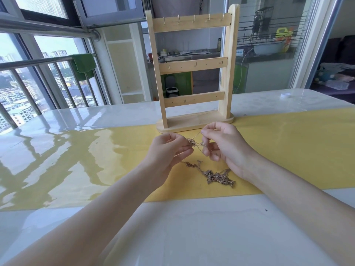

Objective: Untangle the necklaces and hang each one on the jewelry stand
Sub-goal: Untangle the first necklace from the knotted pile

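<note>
A knot of thin gold necklaces (196, 144) is lifted just above the yellow table runner (288, 150). My left hand (169, 150) pinches one side of the knot and my right hand (222, 144) pinches the other, with a chain stretched between them. More tangled chain (217, 176) trails down and lies in a heap on the runner below my right hand. The wooden jewelry stand (192, 70) is upright just behind my hands, with three cross bars of small hooks and nothing hanging on them.
The glossy white table (172, 227) extends to the left and towards me. A small white cap (284, 95) lies at the far right. A balcony railing (57, 60) with a green cloth runs behind on the left, and glass doors stand behind the stand.
</note>
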`<move>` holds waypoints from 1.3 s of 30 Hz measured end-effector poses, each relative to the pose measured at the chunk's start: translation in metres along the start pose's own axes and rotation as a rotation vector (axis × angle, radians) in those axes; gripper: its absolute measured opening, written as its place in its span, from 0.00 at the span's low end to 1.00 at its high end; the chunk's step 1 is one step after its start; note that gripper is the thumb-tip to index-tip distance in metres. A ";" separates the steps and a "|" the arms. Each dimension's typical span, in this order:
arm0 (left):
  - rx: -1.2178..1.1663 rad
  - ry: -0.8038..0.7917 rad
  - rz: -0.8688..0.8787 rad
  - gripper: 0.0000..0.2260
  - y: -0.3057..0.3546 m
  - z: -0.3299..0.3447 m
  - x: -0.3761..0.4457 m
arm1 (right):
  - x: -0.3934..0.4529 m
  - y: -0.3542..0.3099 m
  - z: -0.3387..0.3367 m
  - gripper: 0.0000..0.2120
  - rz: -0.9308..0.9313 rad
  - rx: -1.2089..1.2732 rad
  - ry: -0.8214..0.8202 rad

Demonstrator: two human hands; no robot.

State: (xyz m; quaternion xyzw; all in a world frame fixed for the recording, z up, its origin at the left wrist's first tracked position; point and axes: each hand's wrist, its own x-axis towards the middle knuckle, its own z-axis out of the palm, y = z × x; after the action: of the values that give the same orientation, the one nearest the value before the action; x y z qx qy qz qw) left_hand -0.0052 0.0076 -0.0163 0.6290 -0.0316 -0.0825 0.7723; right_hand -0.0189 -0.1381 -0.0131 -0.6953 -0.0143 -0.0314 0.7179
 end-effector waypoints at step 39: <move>0.091 -0.118 -0.055 0.04 0.003 -0.003 0.000 | -0.001 -0.004 -0.004 0.03 0.015 -0.054 -0.108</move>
State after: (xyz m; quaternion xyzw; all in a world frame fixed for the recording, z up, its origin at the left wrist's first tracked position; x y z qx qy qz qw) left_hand -0.0046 0.0112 -0.0141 0.6581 -0.0635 -0.1394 0.7372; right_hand -0.0198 -0.1425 -0.0096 -0.7150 -0.0471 0.0114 0.6974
